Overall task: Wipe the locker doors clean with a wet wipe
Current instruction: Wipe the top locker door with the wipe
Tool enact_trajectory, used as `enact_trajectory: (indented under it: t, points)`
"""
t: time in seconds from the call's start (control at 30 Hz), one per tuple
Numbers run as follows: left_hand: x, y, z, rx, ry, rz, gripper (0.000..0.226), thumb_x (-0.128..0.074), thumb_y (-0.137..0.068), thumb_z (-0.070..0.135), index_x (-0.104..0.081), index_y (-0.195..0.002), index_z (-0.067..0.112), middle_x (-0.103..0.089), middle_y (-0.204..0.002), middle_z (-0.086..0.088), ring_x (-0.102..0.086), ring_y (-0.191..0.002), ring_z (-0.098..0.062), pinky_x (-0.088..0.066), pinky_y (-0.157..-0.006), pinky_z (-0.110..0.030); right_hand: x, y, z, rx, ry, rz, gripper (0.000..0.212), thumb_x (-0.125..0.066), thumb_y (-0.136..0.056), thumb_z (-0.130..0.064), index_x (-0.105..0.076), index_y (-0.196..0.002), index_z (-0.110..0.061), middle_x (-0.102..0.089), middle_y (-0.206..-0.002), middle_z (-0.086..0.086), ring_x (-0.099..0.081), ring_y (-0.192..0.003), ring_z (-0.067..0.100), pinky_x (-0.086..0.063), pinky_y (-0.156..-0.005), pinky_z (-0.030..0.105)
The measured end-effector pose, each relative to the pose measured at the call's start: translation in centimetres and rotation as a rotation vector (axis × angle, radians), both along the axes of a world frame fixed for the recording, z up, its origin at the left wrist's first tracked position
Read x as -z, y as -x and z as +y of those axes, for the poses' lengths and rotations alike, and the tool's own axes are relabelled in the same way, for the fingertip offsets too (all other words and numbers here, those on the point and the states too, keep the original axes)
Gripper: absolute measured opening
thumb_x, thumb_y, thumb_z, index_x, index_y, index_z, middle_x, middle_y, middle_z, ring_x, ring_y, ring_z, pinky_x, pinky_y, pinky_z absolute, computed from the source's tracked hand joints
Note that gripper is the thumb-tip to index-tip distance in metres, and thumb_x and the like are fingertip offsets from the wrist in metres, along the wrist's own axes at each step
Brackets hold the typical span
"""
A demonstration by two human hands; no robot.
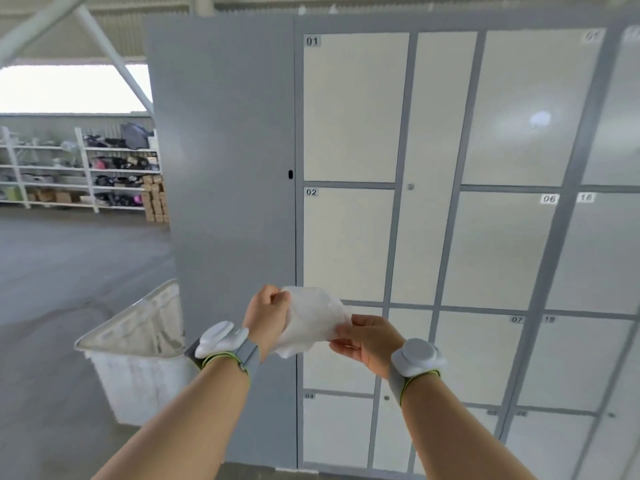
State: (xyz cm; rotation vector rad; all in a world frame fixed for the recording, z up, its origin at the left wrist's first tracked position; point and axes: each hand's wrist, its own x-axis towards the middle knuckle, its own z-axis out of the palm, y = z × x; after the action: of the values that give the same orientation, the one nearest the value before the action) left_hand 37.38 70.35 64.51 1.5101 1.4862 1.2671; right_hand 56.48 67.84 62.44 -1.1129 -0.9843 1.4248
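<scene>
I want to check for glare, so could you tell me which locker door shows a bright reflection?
The top door above door 06: it alone carries a bright white spot right of centre; door 01 and door 02 look evenly dull.

We held the wet wipe [311, 318], white and crumpled, stretched between our left hand [267, 315] and right hand [367, 341], each pinching one end. It hung in front of the locker doors [348, 244], pale cream panels in grey frames, all closed, with small number labels such as 01, 02 and 06.
</scene>
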Motion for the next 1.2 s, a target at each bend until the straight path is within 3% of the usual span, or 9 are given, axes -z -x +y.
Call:
enact_trajectory:
  t: [0.13, 0.23, 0.4, 0.53, 0.67, 0.83, 0.97, 1.1, 1.2]
  points:
    - [-2.2, 0.2, 5.3, -0.015, -0.054, -0.004, 0.021, -0.046, -0.103, 0.022, -0.057, -0.102, 0.004, -0.053, -0.082, -0.008, -0.045, -0.067, -0.021, -0.036, -0.06, -0.032, -2.7, -0.2, 3.5, 0.117, 0.003, 0.127, 0.014, -0.057, -0.098, 0.001, -0.06, -0.108, 0.01, -0.07, -0.105, 0.027, -0.069, -0.096, 0.04, -0.056, -0.088, 0.051]
    - [-2.9, -0.7, 8.8, 0.028, -0.073, 0.005, 0.023, -0.046, -0.103, 0.023, -0.056, -0.104, 0.003, -0.054, -0.084, -0.01, -0.045, -0.067, -0.021, -0.035, -0.06, -0.031, -4.0, -0.5, 6.2, 0.186, -0.011, 0.205, 0.017, -0.049, -0.103, -0.004, -0.061, -0.099, 0.007, -0.069, -0.096, 0.025, -0.068, -0.086, 0.041, -0.055, -0.088, 0.058]
    - [-3.9, -2.8, 12.0, 0.097, -0.122, 0.041, 0.021, -0.045, -0.105, 0.025, -0.055, -0.11, 0.007, -0.061, -0.096, -0.013, -0.054, -0.081, -0.025, -0.039, -0.066, -0.032, -5.1, -1.4, 10.6, 0.297, -0.048, 0.271, 0.028, -0.043, -0.108, -0.021, -0.063, -0.098, -0.005, -0.069, -0.068, 0.01, -0.065, -0.054, 0.025, -0.057, -0.051, 0.032]
    - [-5.0, -4.7, 15.9, 0.115, -0.139, 0.024, 0.018, -0.048, -0.104, 0.025, -0.057, -0.105, 0.01, -0.058, -0.085, -0.007, -0.052, -0.07, -0.022, -0.038, -0.058, -0.03, -6.0, -3.5, 15.0, 0.348, -0.088, 0.247, 0.027, -0.047, -0.106, -0.025, -0.067, -0.098, -0.008, -0.067, -0.069, 0.004, -0.059, -0.06, 0.022, -0.045, -0.057, 0.03]
    - [-7.2, -7.2, 20.1, 0.121, -0.093, -0.049, 0.02, -0.052, -0.102, 0.021, -0.059, -0.087, 0.009, -0.054, -0.072, -0.006, -0.048, -0.058, -0.021, -0.038, -0.053, -0.025, -8.6, -6.8, 19.4, 0.333, -0.144, 0.29, 0.021, -0.05, -0.097, -0.019, -0.062, -0.082, -0.012, -0.059, -0.058, -0.001, -0.056, -0.05, 0.016, -0.043, -0.054, 0.027]
    - [-11.2, -10.3, 24.4, 0.093, -0.089, -0.142, 0.02, -0.06, -0.099, 0.018, -0.068, -0.095, 0.0, -0.059, -0.08, -0.015, -0.055, -0.063, -0.025, -0.048, -0.061, -0.029, -13.2, -9.7, 23.8, 0.223, -0.267, 0.294, 0.027, -0.047, -0.099, -0.027, -0.068, -0.103, -0.01, -0.071, -0.089, 0.007, -0.066, -0.076, 0.025, -0.054, -0.079, 0.039]
    - [-15.2, -12.6, 28.0, 0.061, -0.159, -0.172, 0.018, -0.06, -0.099, 0.015, -0.063, -0.088, 0.001, -0.06, -0.078, -0.014, -0.055, -0.064, -0.025, -0.051, -0.064, -0.033, -17.9, -11.7, 28.0, 0.181, -0.374, 0.237, 0.029, -0.045, -0.104, -0.029, -0.068, -0.1, -0.011, -0.075, -0.088, 0.004, -0.068, -0.08, 0.02, -0.051, -0.076, 0.034]
    - [-17.9, -13.6, 30.0, 0.027, -0.213, -0.212, 0.014, -0.062, -0.098, 0.014, -0.065, -0.091, 0.002, -0.062, -0.07, -0.008, -0.053, -0.056, -0.022, -0.047, -0.051, -0.023, -20.5, -12.1, 30.9, 0.166, -0.43, 0.239, 0.036, -0.044, -0.105, -0.035, -0.07, -0.097, -0.01, -0.073, -0.081, 0.002, -0.067, -0.077, 0.019, -0.049, -0.073, 0.03]
    - [-19.5, -13.9, 32.1, 0.027, -0.261, -0.211, 0.018, -0.064, -0.098, 0.015, -0.063, -0.082, 0.007, -0.062, -0.076, -0.011, -0.054, -0.063, -0.024, -0.049, -0.062, -0.03, -22.2, -12.5, 33.4, 0.18, -0.474, 0.297, 0.032, -0.05, -0.103, -0.04, -0.07, -0.102, -0.015, -0.071, -0.096, -0.003, -0.065, -0.088, 0.02, -0.043, -0.077, 0.033]
